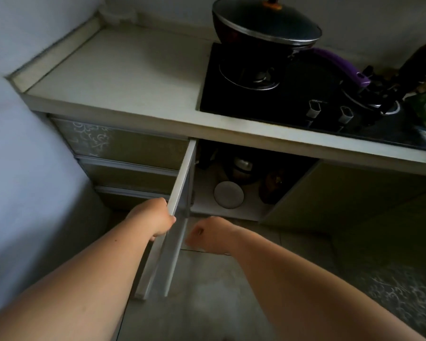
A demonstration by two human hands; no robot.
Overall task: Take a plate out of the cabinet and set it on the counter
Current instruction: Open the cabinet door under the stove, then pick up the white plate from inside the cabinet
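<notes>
A person looks down at a low kitchen cabinet [244, 183] under a pale table [123, 77]. The left hand [155, 219] grips the edge of the cabinet door [175, 217], fingers closed around it, seemingly to keep the door swung wide so the opening stays clear. The right hand [212, 236] hangs just beside the door, in front of the opening, fingers curled loosely and holding nothing; it looks ready to reach in.

The plate [228, 195], white and round, lies on the cabinet floor near the front, well apart from both hands. Behind it stand a dark pot [241, 168] and other dim items too dark to make out. To its right sits a brownish object [272, 185] that I cannot identify.

Nothing blocks the reach from the front. On the table, the left part is bare, likely the best spot for the plate. To the right lies a black stove [280, 94] carrying a lidded wok [266, 23] and a pan [315, 77] with a purple handle.
</notes>
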